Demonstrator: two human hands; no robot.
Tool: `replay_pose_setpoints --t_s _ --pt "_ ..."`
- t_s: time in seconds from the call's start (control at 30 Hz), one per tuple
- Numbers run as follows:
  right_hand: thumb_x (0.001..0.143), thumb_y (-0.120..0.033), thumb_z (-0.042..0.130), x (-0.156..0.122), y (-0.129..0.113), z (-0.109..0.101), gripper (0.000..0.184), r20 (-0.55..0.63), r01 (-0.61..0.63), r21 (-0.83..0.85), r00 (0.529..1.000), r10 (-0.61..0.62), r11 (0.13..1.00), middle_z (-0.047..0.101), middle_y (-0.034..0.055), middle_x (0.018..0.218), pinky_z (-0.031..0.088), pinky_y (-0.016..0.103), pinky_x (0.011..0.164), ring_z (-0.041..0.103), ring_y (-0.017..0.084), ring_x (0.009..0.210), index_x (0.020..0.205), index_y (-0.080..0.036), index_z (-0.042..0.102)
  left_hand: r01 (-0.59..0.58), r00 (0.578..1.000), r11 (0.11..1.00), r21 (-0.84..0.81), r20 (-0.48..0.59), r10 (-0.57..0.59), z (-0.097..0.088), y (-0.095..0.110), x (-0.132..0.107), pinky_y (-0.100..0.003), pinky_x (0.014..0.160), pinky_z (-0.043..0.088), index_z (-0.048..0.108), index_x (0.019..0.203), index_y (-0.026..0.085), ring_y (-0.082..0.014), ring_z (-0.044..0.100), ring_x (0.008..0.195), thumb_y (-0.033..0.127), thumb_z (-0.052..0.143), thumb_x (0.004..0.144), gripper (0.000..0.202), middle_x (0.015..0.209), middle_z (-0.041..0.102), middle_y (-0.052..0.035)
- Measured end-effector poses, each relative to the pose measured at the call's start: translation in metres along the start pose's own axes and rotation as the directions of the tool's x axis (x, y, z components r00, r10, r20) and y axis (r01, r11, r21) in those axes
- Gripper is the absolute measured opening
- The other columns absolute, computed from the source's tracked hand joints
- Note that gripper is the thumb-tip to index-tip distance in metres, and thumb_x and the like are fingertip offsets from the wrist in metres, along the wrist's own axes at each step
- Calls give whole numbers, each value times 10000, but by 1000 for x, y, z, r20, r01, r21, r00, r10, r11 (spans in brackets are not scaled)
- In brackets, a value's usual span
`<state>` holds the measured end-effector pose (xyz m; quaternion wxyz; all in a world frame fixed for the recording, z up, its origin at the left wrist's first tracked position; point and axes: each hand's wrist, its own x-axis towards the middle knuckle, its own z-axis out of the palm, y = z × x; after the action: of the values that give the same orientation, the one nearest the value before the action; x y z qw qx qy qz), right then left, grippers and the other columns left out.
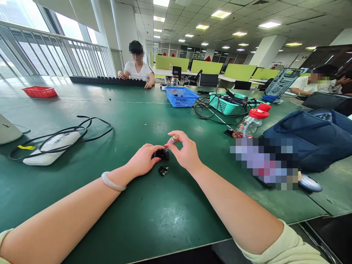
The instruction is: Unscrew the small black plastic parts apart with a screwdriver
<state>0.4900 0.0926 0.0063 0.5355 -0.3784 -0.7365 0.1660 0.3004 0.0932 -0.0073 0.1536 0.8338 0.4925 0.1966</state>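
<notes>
My left hand is closed on a small black part, pressing it on the green tabletop with thumb and fingers. In my right hand is what looks like a short screwdriver with a clear handle and a yellowish end, pinched between thumb and fingers. Its lower end points down at the black part; the fingers hide whether it touches. A few small black pieces with metal tabs lie on the table just in front of the part, nearer to me.
A white device with a black strap lies left, a red tray beyond it. Ahead are a blue basket and a green basket with cables. Right stand a red-lidded bottle and a blue bag. A person sits opposite.
</notes>
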Motion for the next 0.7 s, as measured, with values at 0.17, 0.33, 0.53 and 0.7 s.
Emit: replay_pose_setpoints --t_s 0.17,0.33,0.53,0.7 --pt "887 -224 583 2 -2 -2 210 -5 -43 22 999 43 999 737 -9 876 531 335 836 705 170 816 1092 -268 576 4 1000 1000 6 9 -4 -1 1 0 -461 1077 446 577 1277 241 -272 548 1167 308 543 858 425 1193 667 -66" --pt "897 -210 555 3 -3 -2 215 33 -19 27 999 19 999 737 -8 889 536 331 834 710 168 837 1102 -273 573 -2 1000 1000 13 1 2 -1 2 0 -465 1082 443 573 1280 220 -267 561 1154 313 498 875 422 1196 668 -74" --pt "885 -252 599 3 -2 -3 181 30 -10 17 999 10 1000 729 -11 869 552 339 808 705 172 803 1063 -274 573 -41 998 999 11 -40 41 2 0 0 -454 1090 444 568 1276 232 -248 551 1181 290 443 894 406 1255 652 -57" --pt "928 -269 555 0 -5 -6 200 -82 165 39 983 -162 985 718 22 946 552 357 868 698 173 875 1124 -270 515 -69 990 998 0 -123 68 -1 1 -1 -445 1094 435 548 1298 243 -238 531 1206 270 398 910 416 1292 629 -51"
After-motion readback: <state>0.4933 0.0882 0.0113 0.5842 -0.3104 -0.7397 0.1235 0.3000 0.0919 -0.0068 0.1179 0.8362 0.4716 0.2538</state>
